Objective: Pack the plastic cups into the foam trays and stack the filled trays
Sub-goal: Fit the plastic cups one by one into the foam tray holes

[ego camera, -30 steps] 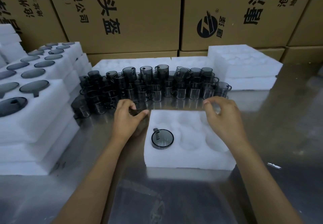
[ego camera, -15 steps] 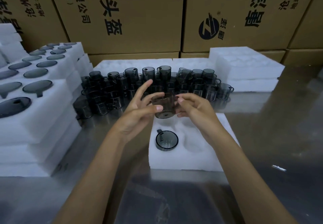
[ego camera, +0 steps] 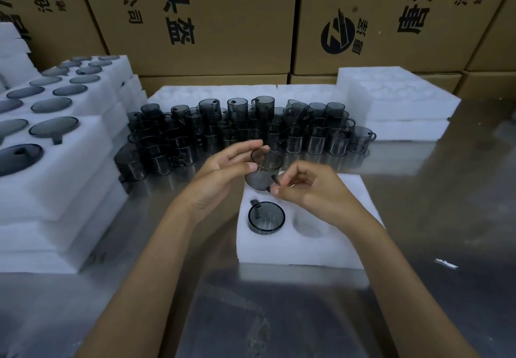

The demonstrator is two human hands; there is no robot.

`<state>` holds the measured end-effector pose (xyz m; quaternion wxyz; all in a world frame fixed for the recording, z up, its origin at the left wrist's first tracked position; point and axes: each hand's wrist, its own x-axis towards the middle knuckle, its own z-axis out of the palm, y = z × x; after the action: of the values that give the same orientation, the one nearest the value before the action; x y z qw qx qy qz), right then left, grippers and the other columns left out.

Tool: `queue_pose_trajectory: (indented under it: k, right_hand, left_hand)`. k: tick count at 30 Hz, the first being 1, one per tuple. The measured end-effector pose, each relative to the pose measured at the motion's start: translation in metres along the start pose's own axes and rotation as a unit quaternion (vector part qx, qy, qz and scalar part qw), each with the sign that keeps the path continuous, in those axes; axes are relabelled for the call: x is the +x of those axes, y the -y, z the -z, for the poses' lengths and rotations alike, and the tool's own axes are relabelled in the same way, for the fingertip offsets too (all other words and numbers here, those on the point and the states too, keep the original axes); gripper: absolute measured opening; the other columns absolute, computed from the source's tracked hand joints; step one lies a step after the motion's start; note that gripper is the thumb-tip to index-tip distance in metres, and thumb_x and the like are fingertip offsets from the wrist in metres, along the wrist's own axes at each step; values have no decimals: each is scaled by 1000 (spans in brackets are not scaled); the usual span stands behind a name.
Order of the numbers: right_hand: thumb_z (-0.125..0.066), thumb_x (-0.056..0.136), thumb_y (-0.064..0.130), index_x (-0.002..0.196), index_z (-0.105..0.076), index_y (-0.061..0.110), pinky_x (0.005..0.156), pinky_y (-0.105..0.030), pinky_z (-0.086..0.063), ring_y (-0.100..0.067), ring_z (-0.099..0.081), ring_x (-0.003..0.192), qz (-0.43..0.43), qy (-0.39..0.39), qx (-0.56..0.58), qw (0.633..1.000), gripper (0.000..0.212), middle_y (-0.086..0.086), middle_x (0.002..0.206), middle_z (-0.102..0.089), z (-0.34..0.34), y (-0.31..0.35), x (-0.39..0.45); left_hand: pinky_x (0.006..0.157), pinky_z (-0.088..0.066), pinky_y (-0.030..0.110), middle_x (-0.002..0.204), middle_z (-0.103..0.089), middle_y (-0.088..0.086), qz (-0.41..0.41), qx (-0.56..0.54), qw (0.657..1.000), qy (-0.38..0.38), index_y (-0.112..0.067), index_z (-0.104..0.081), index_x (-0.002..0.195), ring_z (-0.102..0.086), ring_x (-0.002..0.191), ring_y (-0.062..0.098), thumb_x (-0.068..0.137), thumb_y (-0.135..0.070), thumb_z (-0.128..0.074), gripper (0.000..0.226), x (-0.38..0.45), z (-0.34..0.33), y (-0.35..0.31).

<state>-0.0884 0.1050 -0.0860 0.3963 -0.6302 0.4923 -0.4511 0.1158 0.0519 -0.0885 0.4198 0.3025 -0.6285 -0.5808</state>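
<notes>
Two hands met in the middle of the frame, both on one dark see-through cup [ego camera: 264, 169]. The left hand [ego camera: 223, 175] held the cup's side with its thumb and long fingers. The right hand [ego camera: 312, 190] pinched the cup's handle with curled fingers. The cup hung tilted above the far edge of a white tray [ego camera: 296, 249]. Another cup [ego camera: 266, 217] sat in the tray's lower left hole, its handle at the upper left. The hole beside it was bare. Many more cups [ego camera: 245, 128] stood in a bunch behind the hands on the shiny table [ego camera: 460, 204]. At the left of the frame were filled trays [ego camera: 55, 168] in stacks. Brown boxes [ego camera: 212, 17] stood along the top.
</notes>
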Motion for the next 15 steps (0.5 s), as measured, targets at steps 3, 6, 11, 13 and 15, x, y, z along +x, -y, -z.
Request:
queue_pose_trajectory:
  k: [3,6,11,13,15]
  right_hand:
    - [-81,79,13,68,-62,23,63,-11,-44,0,-57,65,10,-15,-55,998,24,8,79,-68,0,-3,1]
    - [-80,77,16,71,-62,22,63,-10,-42,2,-56,67,12,-11,-90,996,20,6,83,-67,1,-5,0]
    - [-80,75,18,70,-60,23,70,-18,-40,0,-54,75,12,2,-121,993,22,13,79,-63,3,-3,-2]
    - [-82,75,17,68,-59,24,73,-21,-36,-1,-51,81,13,0,-134,991,24,16,82,-59,7,-3,-1]
    - [-83,75,16,67,-59,25,75,-22,-34,-1,-48,83,15,0,-141,990,26,14,87,-57,9,-3,-1]
  left_hand:
    - [120,-28,43,132,-66,-3,6,41,999,-13,-21,-61,133,-54,130,10,93,-15,-64,41,-1,-1,-1]
    - [120,-29,43,132,-65,-2,7,47,999,-7,-20,-61,133,-54,131,11,93,-14,-64,41,-2,-2,0]
    - [118,-31,43,134,-64,0,12,33,999,14,-18,-60,134,-55,130,13,90,-16,-65,45,-2,-3,1]
    - [120,-29,43,134,-64,-1,16,36,999,18,-19,-61,134,-52,132,13,88,-18,-65,46,-1,-4,4]
    - [121,-25,44,136,-62,-3,23,45,999,16,-21,-63,132,-47,137,13,86,-21,-67,46,0,-3,6]
